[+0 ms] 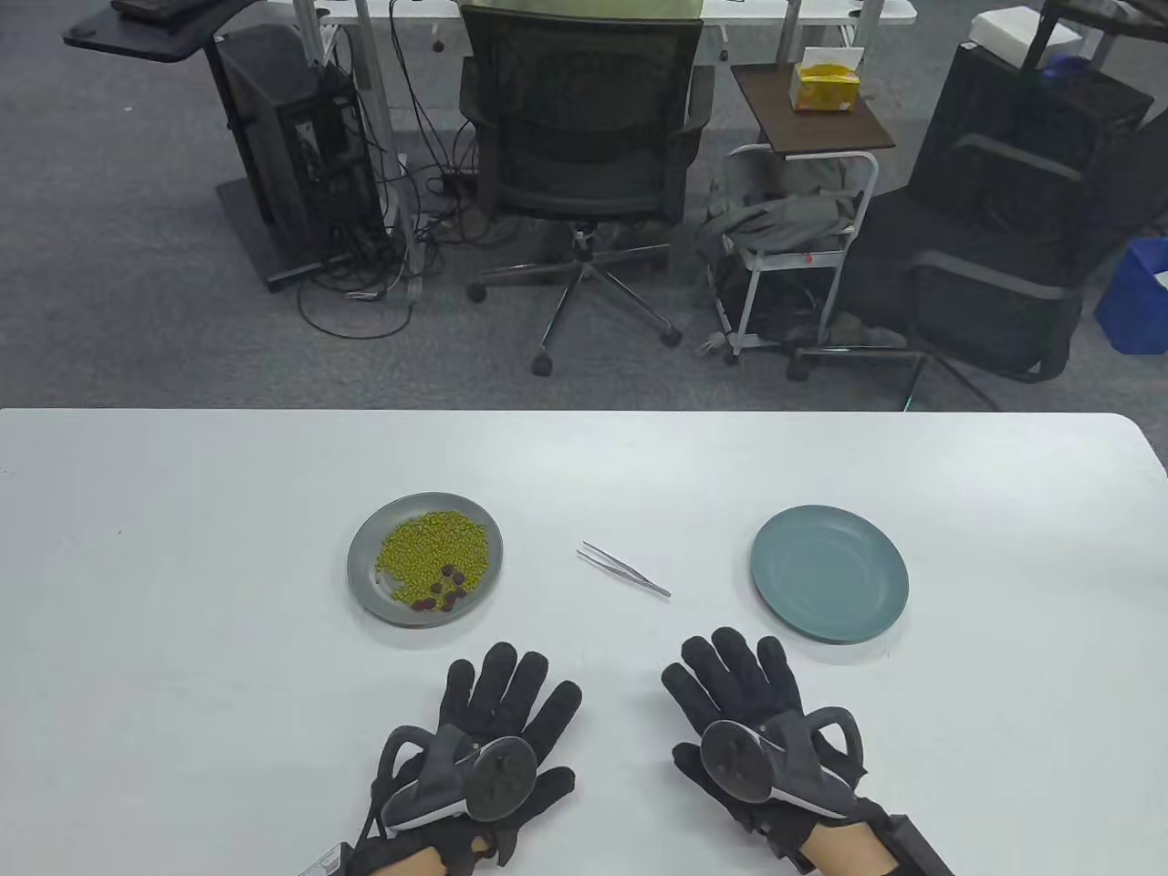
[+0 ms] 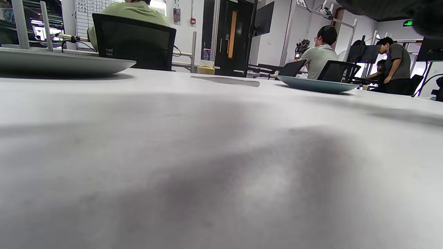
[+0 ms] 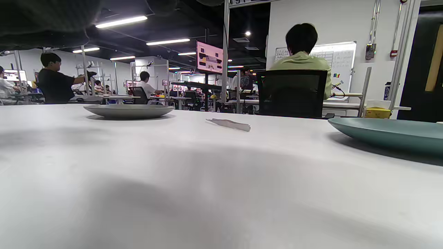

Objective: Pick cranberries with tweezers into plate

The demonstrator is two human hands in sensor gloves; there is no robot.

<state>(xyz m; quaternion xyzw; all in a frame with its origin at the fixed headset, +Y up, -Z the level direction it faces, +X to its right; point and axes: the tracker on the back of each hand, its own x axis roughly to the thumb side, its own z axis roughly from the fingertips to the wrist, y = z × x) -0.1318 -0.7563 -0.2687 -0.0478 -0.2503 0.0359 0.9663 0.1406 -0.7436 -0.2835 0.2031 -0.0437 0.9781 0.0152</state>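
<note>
Both hands (image 1: pixel 497 730) (image 1: pixel 744 707) seemingly flat, tweezers (image 1: pixel 624 569) beyond.

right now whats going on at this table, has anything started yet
Nothing has started. Both gloved hands, the left hand and the right hand, rest flat on the white table, holding nothing. The tweezers lie untouched between two plates. The grey plate on the left holds green beans with a few dark red cranberries at its near edge. The teal plate on the right has nothing in it.
</note>
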